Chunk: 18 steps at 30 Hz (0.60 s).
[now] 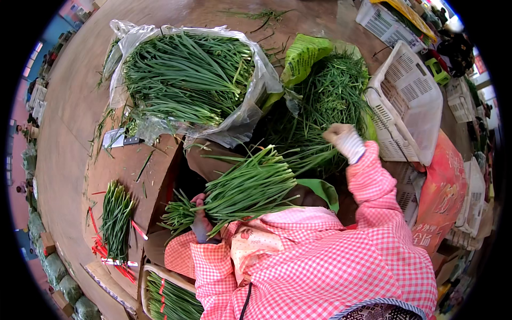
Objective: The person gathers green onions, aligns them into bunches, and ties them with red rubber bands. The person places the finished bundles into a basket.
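My left hand (201,218), in a dark glove, is closed around a large bunch of green garlic chives (252,184) lying across my lap. My right hand (345,140), in a whitish glove, is a little blurred, with its fingers curled in; a few long leaves run from it towards the bunch. Beneath and beyond it, loose green leaves (332,96) fill a yellow-green sack (306,56). A plastic-lined container (262,76) heaped with chives (188,80) stands ahead. On a brown board to the left lies a smaller bunch (116,224) beside red and white strips (102,248).
A white plastic crate (412,108) stands tilted at the right, by a red printed bag (440,192). At the lower left, a pale crate (146,292) holds chives with red bands. A small metal-and-black object (114,139) lies on the board (158,160). Leaf scraps litter the floor.
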Each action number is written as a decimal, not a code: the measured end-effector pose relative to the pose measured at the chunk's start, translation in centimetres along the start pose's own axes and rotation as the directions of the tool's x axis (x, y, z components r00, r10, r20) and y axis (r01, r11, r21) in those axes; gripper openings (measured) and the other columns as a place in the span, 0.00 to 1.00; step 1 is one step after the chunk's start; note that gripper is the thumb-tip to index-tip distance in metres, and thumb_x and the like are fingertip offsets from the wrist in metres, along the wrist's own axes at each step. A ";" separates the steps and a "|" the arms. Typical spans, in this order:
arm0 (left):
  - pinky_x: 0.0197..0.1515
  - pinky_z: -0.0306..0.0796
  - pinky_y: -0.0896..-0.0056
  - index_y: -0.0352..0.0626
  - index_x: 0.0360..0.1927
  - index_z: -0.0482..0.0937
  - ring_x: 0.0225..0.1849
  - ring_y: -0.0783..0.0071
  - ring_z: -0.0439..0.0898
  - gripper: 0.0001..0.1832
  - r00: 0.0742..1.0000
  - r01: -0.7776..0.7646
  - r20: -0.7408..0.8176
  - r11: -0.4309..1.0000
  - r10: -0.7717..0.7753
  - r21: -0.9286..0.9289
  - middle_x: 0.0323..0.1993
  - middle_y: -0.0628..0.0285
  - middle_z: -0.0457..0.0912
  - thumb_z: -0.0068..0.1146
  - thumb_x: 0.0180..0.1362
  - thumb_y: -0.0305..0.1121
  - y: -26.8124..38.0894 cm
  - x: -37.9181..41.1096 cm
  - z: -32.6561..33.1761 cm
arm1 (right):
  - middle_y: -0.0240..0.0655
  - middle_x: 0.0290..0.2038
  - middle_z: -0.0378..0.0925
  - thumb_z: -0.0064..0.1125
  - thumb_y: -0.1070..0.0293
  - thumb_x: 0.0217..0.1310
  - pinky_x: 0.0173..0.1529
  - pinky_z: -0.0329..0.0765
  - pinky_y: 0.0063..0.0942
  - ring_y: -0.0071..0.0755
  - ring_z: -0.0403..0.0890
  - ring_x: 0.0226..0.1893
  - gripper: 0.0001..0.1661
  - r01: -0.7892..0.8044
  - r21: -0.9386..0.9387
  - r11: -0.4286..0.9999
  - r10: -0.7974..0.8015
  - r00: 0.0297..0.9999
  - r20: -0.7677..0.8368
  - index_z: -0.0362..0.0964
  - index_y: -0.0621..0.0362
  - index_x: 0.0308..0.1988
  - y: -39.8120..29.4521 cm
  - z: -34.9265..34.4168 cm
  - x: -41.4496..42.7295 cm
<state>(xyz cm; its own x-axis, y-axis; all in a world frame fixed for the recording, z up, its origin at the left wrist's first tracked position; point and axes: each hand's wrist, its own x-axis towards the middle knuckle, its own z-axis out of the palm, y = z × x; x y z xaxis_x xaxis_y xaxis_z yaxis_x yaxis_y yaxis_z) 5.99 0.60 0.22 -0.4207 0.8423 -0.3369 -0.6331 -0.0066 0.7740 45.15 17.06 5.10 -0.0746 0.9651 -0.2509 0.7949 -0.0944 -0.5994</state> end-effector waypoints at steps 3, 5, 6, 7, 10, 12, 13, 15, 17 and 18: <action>0.45 0.77 0.62 0.36 0.43 0.70 0.40 0.63 0.79 0.10 1.000 -0.011 -0.020 1.000 0.011 0.004 0.41 0.52 0.78 0.53 0.59 0.30 0.6 -0.9 1.0 | 0.41 0.43 0.78 0.52 0.53 0.57 0.50 0.74 0.35 0.44 0.78 0.44 0.21 -0.061 -0.555 0.830 0.237 0.939 0.251 0.74 0.51 0.48 2.6 -4.7 0.3; 0.45 0.78 0.58 0.35 0.44 0.69 0.42 0.60 0.79 0.11 0.998 0.056 -0.010 0.998 -0.056 -0.034 0.42 0.49 0.78 0.50 0.58 0.27 1.4 -1.9 1.7 | 0.46 0.46 0.77 0.57 0.47 0.53 0.53 0.73 0.35 0.46 0.77 0.48 0.32 -0.125 -0.541 0.831 0.204 0.975 0.090 0.70 0.55 0.53 1.3 -4.8 -0.8; 0.45 0.78 0.55 0.37 0.44 0.69 0.44 0.58 0.79 0.12 0.997 0.070 0.028 0.998 -0.069 -0.003 0.45 0.48 0.77 0.49 0.57 0.25 1.0 -1.9 0.2 | 0.49 0.47 0.76 0.59 0.47 0.51 0.53 0.73 0.35 0.46 0.77 0.48 0.35 -0.021 -0.429 0.903 0.078 0.990 0.116 0.68 0.58 0.54 1.3 -3.6 -0.9; 0.47 0.77 0.52 0.38 0.45 0.68 0.46 0.56 0.78 0.12 0.997 0.069 0.047 0.997 -0.068 -0.026 0.46 0.49 0.76 0.49 0.56 0.26 0.8 -2.1 0.3 | 0.51 0.48 0.75 0.61 0.47 0.50 0.53 0.73 0.35 0.46 0.77 0.49 0.38 0.093 -0.313 0.945 -0.055 0.990 0.126 0.67 0.60 0.55 1.2 -1.9 -0.6; 0.51 0.74 0.45 0.43 0.45 0.67 0.50 0.52 0.75 0.15 0.990 0.117 0.091 0.991 -0.111 -0.062 0.48 0.51 0.75 0.48 0.52 0.24 1.1 -2.3 1.4 | 0.46 0.42 0.79 0.60 0.56 0.52 0.49 0.75 0.31 0.40 0.80 0.44 0.30 0.144 0.150 0.978 -0.170 0.969 0.180 0.69 0.58 0.53 -3.8 4.1 -0.4; 0.52 0.73 0.45 0.44 0.44 0.67 0.51 0.52 0.75 0.16 0.975 0.206 0.101 0.975 -0.197 -0.084 0.48 0.52 0.74 0.47 0.50 0.22 2.2 -2.5 3.5 | 0.44 0.35 0.81 0.58 0.58 0.55 0.45 0.76 0.30 0.38 0.82 0.38 0.22 0.228 0.337 0.914 -0.285 0.949 0.133 0.74 0.60 0.46 -6.0 7.6 0.6; 0.53 0.73 0.45 0.44 0.44 0.67 0.51 0.51 0.74 0.16 0.966 0.246 0.103 0.965 -0.236 -0.093 0.49 0.53 0.73 0.47 0.49 0.22 3.0 -2.8 5.0 | 0.42 0.31 0.81 0.57 0.58 0.56 0.42 0.76 0.31 0.39 0.82 0.34 0.19 0.294 0.399 0.868 -0.360 0.928 0.099 0.76 0.60 0.42 -6.7 9.0 1.1; 0.57 0.68 0.46 0.46 0.38 0.66 0.55 0.56 0.70 0.13 0.978 0.032 0.210 0.988 0.001 -0.153 0.51 0.54 0.69 0.46 0.47 0.21 5.1 -3.5 8.3 | 0.40 0.27 0.80 0.56 0.60 0.56 0.39 0.76 0.28 0.32 0.81 0.30 0.14 0.196 0.470 0.861 -0.295 0.945 0.145 0.78 0.60 0.34 -9.3 8.5 0.8; 0.60 0.65 0.50 0.46 0.37 0.65 0.55 0.58 0.69 0.13 0.958 -0.007 0.279 0.981 0.062 -0.191 0.50 0.56 0.68 0.46 0.47 0.21 6.0 -3.2 9.5 | 0.38 0.24 0.80 0.58 0.61 0.55 0.37 0.75 0.24 0.24 0.79 0.28 0.13 0.294 0.525 0.799 -0.358 0.933 0.022 0.78 0.59 0.33 -9.8 6.1 1.0; 0.61 0.62 0.53 0.47 0.38 0.65 0.53 0.59 0.70 0.13 0.960 0.008 0.278 0.989 0.035 -0.150 0.49 0.58 0.69 0.45 0.49 0.21 5.0 -2.0 8.9 | 0.38 0.24 0.79 0.58 0.61 0.55 0.36 0.74 0.24 0.23 0.78 0.28 0.13 0.234 0.480 0.846 -0.311 0.946 0.087 0.79 0.59 0.32 -9.0 6.1 1.2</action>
<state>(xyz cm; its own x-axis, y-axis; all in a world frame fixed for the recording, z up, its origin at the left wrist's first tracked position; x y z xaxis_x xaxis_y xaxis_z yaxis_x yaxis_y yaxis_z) 9.47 3.63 9.52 -0.2452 0.9582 -0.1477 -0.7266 -0.0808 0.6823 34.23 17.60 5.55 -0.3703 0.9215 -0.1171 0.3656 0.0287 -0.9303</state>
